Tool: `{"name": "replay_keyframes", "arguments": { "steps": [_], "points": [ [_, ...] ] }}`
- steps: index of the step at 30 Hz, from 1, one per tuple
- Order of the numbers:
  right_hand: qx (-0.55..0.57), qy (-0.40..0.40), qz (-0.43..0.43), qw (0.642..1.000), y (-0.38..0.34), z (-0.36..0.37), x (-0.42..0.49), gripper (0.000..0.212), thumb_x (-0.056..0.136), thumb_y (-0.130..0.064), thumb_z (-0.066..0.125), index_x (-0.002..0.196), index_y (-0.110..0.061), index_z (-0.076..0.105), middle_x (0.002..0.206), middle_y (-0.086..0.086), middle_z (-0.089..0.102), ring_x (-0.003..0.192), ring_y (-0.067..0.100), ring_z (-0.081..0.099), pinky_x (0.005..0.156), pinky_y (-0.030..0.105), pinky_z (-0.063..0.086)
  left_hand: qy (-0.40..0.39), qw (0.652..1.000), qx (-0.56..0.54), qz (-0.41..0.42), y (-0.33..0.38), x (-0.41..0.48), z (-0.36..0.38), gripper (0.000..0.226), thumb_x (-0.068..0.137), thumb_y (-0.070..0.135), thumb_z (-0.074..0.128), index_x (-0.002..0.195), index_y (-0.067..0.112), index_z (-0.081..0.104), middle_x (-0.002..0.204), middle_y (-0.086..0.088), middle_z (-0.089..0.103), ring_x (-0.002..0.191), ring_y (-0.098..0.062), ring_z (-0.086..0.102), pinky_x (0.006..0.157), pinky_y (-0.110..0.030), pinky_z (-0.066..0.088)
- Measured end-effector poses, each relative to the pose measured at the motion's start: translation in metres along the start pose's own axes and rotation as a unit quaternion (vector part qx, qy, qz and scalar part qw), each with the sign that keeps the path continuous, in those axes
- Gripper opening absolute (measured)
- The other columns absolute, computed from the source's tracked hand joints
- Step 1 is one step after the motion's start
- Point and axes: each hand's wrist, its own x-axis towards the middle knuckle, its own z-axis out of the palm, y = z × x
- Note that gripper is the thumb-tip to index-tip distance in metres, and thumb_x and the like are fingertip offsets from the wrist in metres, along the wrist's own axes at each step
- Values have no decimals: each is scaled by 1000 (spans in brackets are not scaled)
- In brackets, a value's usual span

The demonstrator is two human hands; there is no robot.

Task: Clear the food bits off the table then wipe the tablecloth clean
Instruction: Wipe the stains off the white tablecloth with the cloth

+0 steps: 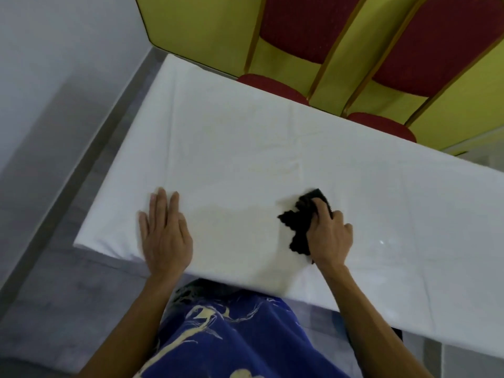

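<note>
I am gripping the crumpled black cloth (298, 223) in my right hand (328, 236), wiping the white tablecloth (245, 148); my left hand (163, 236) is pressing flat, fingers apart, to its left.

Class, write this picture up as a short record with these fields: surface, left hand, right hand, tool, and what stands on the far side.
surface: white tablecloth, creased
left hand: flat on the tablecloth, fingers straight
right hand: grips the black cloth against the tablecloth
tool: black cloth, crumpled
far side: two red chairs, gold frames
</note>
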Motion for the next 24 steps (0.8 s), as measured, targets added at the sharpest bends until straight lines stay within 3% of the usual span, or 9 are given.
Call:
{"name": "replay_keyframes", "arguments": {
  "steps": [3, 6, 8, 11, 13, 16, 18, 21, 24],
  "points": [
    [62, -6, 104, 993, 20, -7, 10, 31, 101, -30, 34, 130, -33, 45, 101, 14, 60, 77, 36, 58, 76, 45, 51, -9, 1000, -10, 5, -2, 2, -2, 51, 104, 26, 24, 153, 15, 33, 165, -8, 18, 153, -23, 12, 123, -50, 11],
    [178, 14, 113, 977, -16, -14, -2, 29, 101, -31, 30, 123, -30, 48, 105, 6, 65, 88, 28, 62, 76, 42, 52, 0, 999, -27, -39, -4, 0, -7, 52, 103, 25, 24, 152, 11, 32, 165, -14, 12, 154, -28, 8, 123, -51, 6],
    [228, 14, 59, 972, -60, -15, -21, 32, 101, -35, 28, 124, -32, 49, 104, 2, 66, 88, 25, 63, 75, 43, 53, 2, 998, -29, -61, -12, -9, -11, 52, 103, 26, 24, 153, 12, 30, 165, -15, 10, 154, -28, 5, 122, -51, 3],
    [249, -36, -124, 960, -132, 0, -59, 35, 102, -27, 35, 132, -26, 51, 111, 7, 67, 90, 29, 62, 76, 42, 50, -10, 999, -23, -39, -28, -21, -16, 54, 103, 29, 22, 154, 14, 27, 165, -13, 10, 154, -27, 5, 122, -52, 5],
    [174, -101, -254, 946, -170, 16, -87, 42, 98, -22, 43, 139, -21, 48, 108, 15, 66, 86, 36, 59, 72, 40, 43, -37, 998, -25, -43, -33, -24, -18, 58, 101, 34, 24, 156, 17, 21, 166, -12, 5, 154, -25, 1, 123, -52, 1],
    [60, -152, -358, 920, -188, 34, -109, 65, 78, -24, 73, 139, -19, 52, 90, 15, 62, 68, 31, 56, 63, 33, 36, -48, 996, -20, -67, -33, -29, -19, 65, 97, 32, 36, 158, 24, 14, 166, -11, -4, 154, -24, -7, 121, -53, -7],
    [24, -127, -385, 914, -177, 34, -106, 75, 64, -29, 83, 134, -22, 58, 79, 10, 61, 59, 26, 53, 58, 29, 35, -40, 997, -16, -69, -34, -31, -21, 60, 100, 30, 29, 157, 24, 16, 166, -10, -2, 154, -23, -6, 121, -54, -6],
    [27, -108, -391, 914, -143, 32, -91, 76, 66, -25, 79, 137, -27, 54, 80, 11, 59, 58, 27, 51, 60, 30, 29, -30, 996, -14, -88, -32, -28, -24, 54, 104, 37, 15, 156, 27, 19, 167, -8, 3, 154, -20, -3, 122, -52, -6],
    [23, -79, -339, 937, -101, 24, -86, 75, 67, -19, 74, 138, -31, 52, 77, 9, 55, 56, 25, 44, 59, 30, 28, -37, 992, 1, -121, -29, -23, -22, 50, 106, 34, 19, 156, 31, 18, 167, -7, -1, 154, -20, -8, 121, -56, -8]
  ]
}}
